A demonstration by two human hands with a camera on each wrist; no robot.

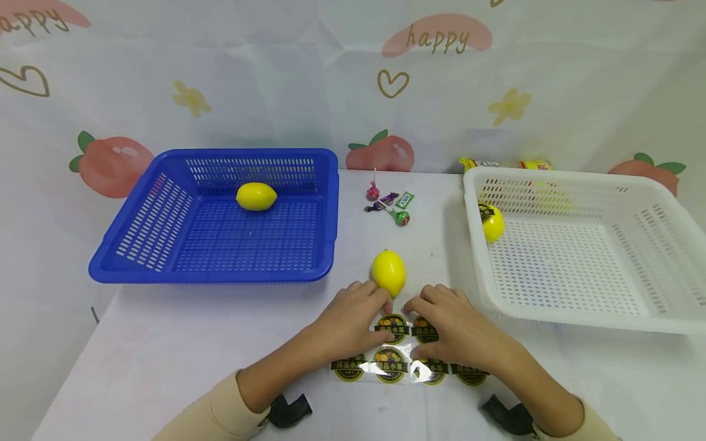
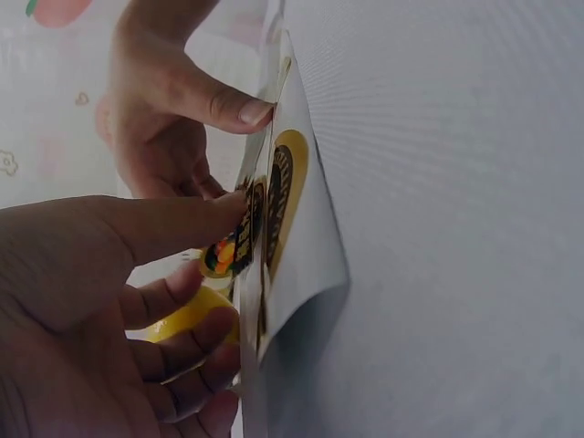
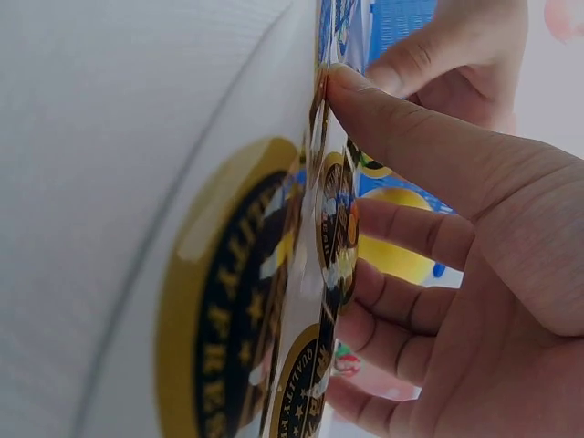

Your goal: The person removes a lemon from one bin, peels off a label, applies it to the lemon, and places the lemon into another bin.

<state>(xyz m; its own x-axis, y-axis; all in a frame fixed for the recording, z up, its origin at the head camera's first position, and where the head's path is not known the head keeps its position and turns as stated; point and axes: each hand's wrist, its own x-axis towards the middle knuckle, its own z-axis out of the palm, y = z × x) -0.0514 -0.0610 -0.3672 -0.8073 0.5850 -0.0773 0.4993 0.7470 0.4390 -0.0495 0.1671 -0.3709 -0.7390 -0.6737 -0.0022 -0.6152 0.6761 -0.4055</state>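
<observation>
A clear sheet of round black-and-gold fruit stickers [image 1: 388, 365] lies on the white table, its near edge raised in the left wrist view. My left hand [image 1: 353, 321] pinches one sticker [image 2: 228, 246] between thumb and index finger, and this sticker stands up from the sheet. My right hand [image 1: 458, 331] rests on the sheet's right part, the thumb [image 3: 383, 109] pressing it and the other fingers loosely bent. Just beyond both hands sits a yellow lemon [image 1: 388, 271]. Another lemon [image 1: 256, 196] lies in the blue basket [image 1: 215, 277]. In the white basket [image 1: 584, 320] is a lemon bearing a sticker [image 1: 493, 223].
Several wrapped sweets and lollipops [image 1: 388, 201] lie toward the back, between the baskets. Yellow packets [image 1: 532, 165] show behind the white basket. A printed white cloth [image 1: 342, 79] hangs at the back. Black straps [image 1: 289, 411] hang at the wrists.
</observation>
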